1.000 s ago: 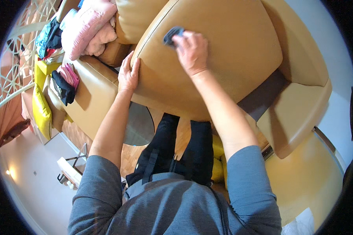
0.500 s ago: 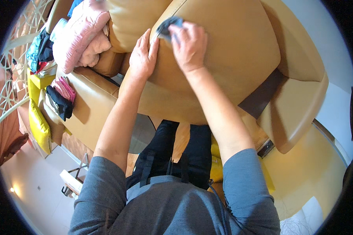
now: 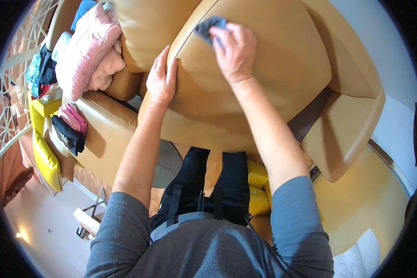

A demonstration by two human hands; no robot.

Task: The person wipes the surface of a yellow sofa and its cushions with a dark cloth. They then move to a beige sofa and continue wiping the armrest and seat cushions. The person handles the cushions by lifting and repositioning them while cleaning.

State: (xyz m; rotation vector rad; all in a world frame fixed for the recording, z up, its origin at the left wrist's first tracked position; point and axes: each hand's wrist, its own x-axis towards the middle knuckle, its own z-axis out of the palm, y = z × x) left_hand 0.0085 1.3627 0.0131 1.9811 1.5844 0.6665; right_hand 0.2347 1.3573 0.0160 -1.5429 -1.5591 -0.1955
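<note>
A large tan leather seat cushion [image 3: 264,88] is tilted up in front of me on the sofa. My right hand [image 3: 237,52] is closed on a bunched grey-blue cloth [image 3: 210,28], pressed to the cushion's upper face near its piped seam. My left hand [image 3: 161,79] rests along the cushion's left edge, its fingers stretched out and nothing held in them. Behind that hand is a tan back cushion [image 3: 155,30].
Pink puffy bedding [image 3: 89,51] is heaped at the upper left. Folded clothes [image 3: 72,127] lie on the sofa's left part, beside a yellow cushion [image 3: 46,155]. The sofa's armrest [image 3: 347,139] stands at right. Yellow items [image 3: 258,192] are on the floor behind my legs.
My right hand and the cloth have slid slightly right across the cushion, away from the seam. My left hand has shifted a little left and down along the edge.
</note>
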